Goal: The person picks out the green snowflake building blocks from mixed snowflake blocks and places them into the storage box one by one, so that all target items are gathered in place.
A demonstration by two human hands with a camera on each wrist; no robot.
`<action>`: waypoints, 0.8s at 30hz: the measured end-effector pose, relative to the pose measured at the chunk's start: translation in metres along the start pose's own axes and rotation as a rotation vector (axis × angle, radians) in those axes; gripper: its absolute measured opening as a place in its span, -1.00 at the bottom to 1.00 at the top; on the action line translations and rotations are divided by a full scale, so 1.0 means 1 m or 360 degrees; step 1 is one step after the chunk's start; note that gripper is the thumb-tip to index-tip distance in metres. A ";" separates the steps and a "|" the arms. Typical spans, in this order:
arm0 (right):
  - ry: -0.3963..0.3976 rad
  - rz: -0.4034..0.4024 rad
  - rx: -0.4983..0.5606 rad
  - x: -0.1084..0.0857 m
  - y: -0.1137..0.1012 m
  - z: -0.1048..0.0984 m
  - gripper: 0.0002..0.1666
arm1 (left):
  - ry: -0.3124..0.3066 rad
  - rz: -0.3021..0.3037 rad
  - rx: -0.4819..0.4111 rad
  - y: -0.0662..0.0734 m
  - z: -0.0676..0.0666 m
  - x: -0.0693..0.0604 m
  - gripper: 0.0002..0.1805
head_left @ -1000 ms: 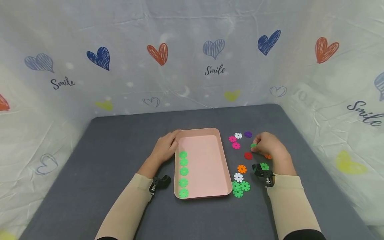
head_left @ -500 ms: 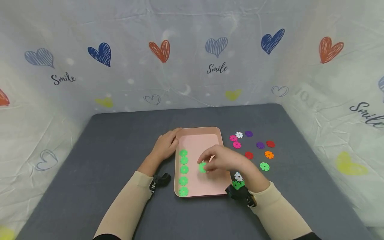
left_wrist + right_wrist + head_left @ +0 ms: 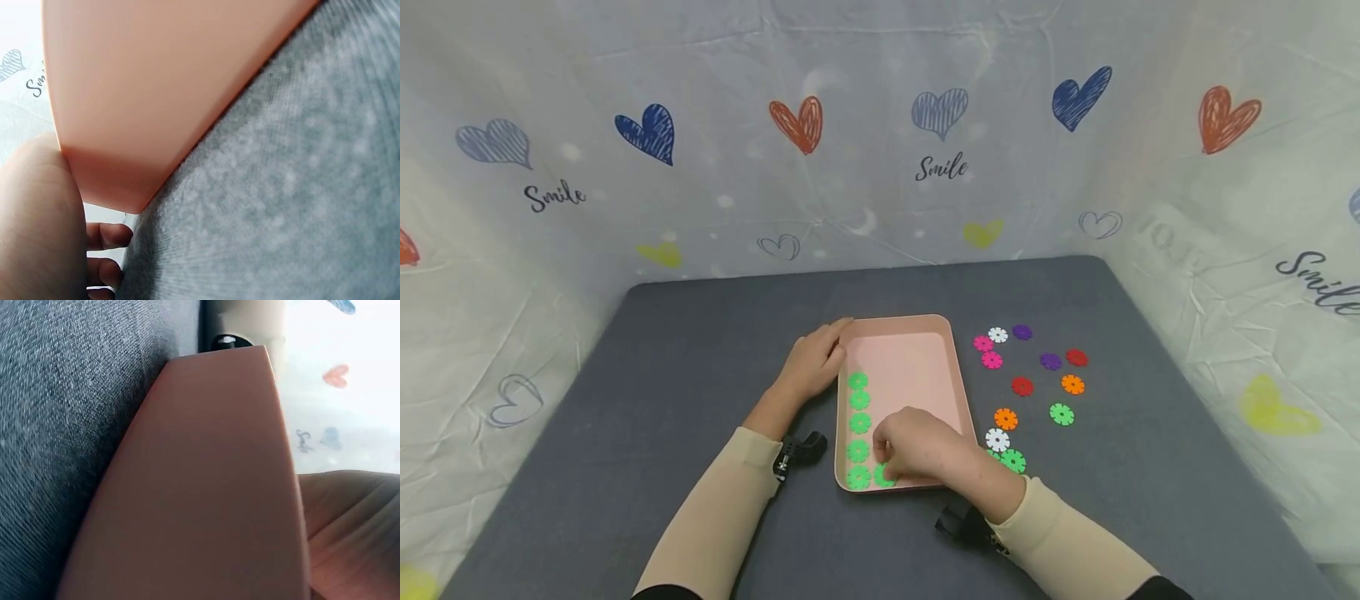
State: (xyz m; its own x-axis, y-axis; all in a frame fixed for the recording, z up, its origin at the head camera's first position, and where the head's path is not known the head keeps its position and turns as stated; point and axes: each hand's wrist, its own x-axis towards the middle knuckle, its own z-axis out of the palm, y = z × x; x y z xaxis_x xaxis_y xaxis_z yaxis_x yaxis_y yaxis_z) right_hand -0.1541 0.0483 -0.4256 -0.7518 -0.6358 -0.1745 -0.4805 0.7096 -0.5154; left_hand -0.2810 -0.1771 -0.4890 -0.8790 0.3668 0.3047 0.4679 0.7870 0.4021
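Note:
A shallow pink tray (image 3: 917,367) lies on the grey table. Along its left side runs a column of several green notched plastic discs (image 3: 860,423). My right hand (image 3: 921,446) is low over the near left part of the tray, fingers bent down. It pinches another green notched disc (image 3: 882,476), which lies beside the nearest disc of the column; its fingertips partly hide it. My left hand (image 3: 811,362) holds the tray's far left corner; in the left wrist view its fingertips (image 3: 115,235) show past the corner. In the right wrist view the tray wall hides the right fingers.
Right of the tray lie loose notched discs: green (image 3: 1062,414), orange (image 3: 1072,384), red (image 3: 1022,386), purple (image 3: 1051,361), pink (image 3: 992,359) and white (image 3: 997,440). My right forearm partly covers a green cluster (image 3: 1013,460). A printed cloth (image 3: 865,167) hangs behind the table.
My right hand has picked a green disc from the right of the table and carried it left into the tray, down to the near left. The left hand stays at the tray.

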 end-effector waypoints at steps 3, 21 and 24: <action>0.0057 -0.0051 -0.0009 -0.005 0.005 -0.012 -0.84 | 0.0003 0.0009 -0.0004 -0.001 0.001 0.000 -0.42; 0.0073 0.0557 -0.0140 -0.107 0.082 -0.041 -0.34 | -0.0028 -0.0031 -0.0012 0.000 -0.001 -0.002 -0.42; 0.0131 0.0582 -0.0103 -0.111 0.087 -0.035 -0.34 | -0.0025 -0.0032 -0.0020 0.001 0.000 -0.001 -0.42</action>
State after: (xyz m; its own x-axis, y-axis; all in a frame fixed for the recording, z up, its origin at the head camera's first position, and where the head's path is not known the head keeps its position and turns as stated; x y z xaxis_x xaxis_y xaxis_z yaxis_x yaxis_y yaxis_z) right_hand -0.1282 0.1914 -0.4213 -0.9113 -0.3125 -0.2680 -0.1992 0.9045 -0.3771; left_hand -0.2797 -0.1762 -0.4889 -0.8895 0.3587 0.2831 0.4511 0.7881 0.4188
